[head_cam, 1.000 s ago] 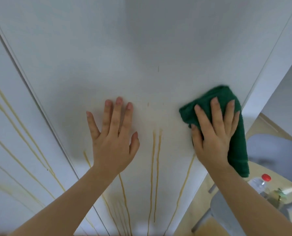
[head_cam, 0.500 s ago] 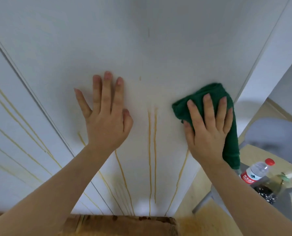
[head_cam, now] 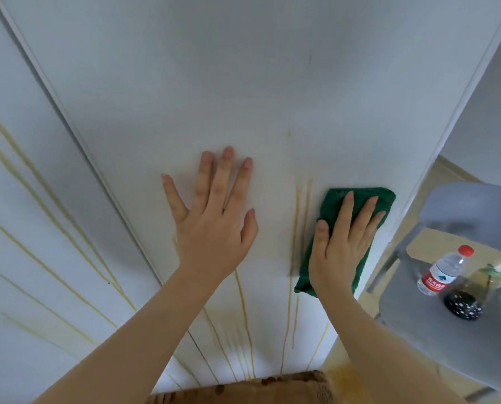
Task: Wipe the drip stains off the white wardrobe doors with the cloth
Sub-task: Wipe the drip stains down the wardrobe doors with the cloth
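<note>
My right hand (head_cam: 341, 246) slides the green cloth (head_cam: 331, 204) further down the door (head_cam: 243, 83). It's now right up against the twin drip streaks (head_cam: 297, 223) instead of up by the edge. The cloth lies flatter under my palm, and it covers the top of the rightmost streak (head_cam: 320, 343).

We seem to be in a room of a home: tall white wardrobe doors (head_cam: 243, 83), pale wooden floor (head_cam: 447, 176), a grey plastic chair (head_cam: 462, 339) with a clear red-capped water bottle (head_cam: 444, 272) on its seat
</note>
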